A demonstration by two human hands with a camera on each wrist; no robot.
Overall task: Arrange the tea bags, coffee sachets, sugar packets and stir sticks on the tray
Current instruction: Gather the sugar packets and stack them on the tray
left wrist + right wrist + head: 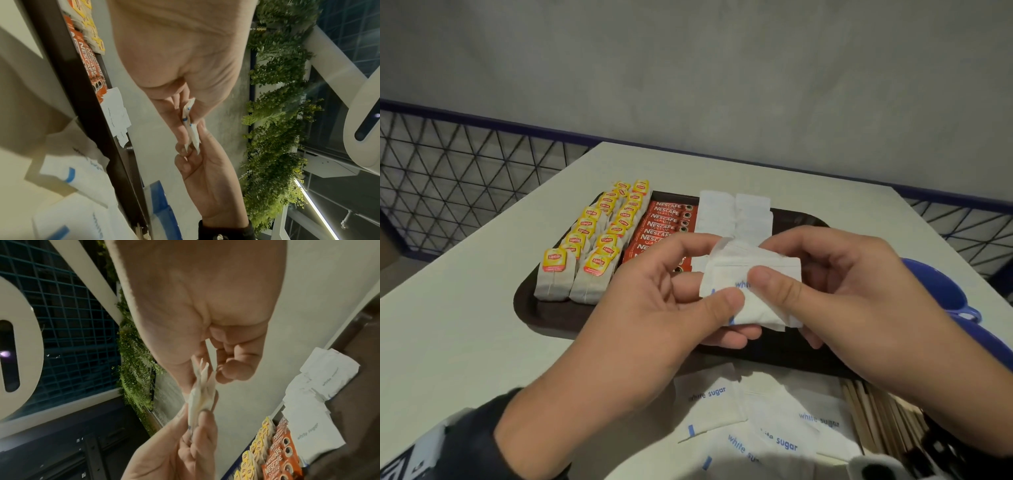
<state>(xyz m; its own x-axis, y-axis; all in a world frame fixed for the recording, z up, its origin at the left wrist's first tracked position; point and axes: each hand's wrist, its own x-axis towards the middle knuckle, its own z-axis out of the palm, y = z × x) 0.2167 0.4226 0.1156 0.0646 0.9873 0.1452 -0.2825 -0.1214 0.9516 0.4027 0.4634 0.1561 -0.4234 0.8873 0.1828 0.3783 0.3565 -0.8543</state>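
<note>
While both hands pinch one small stack of sugar packets [751, 284] above the tray [530, 308], left hand [654, 308] at its near-left corner and right hand [859, 294] at its right edge, we judge the sugar step in hand. Beyond our hands, tea bags [592, 246] and coffee sachets [664, 222] lie placed. Next: square the stack and set it beside the sugar rows [732, 212]; loose packets [756, 421] and stir sticks [873, 411] wait nearer us on the bench [448, 325].

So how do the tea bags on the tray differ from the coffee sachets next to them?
The tea bags are pale paper with yellow tags, in two rows; the coffee sachets are red, in one overlapping row. Tea bags sit at the tray's left end, sachets further in. Both are neatly lined up.
</note>
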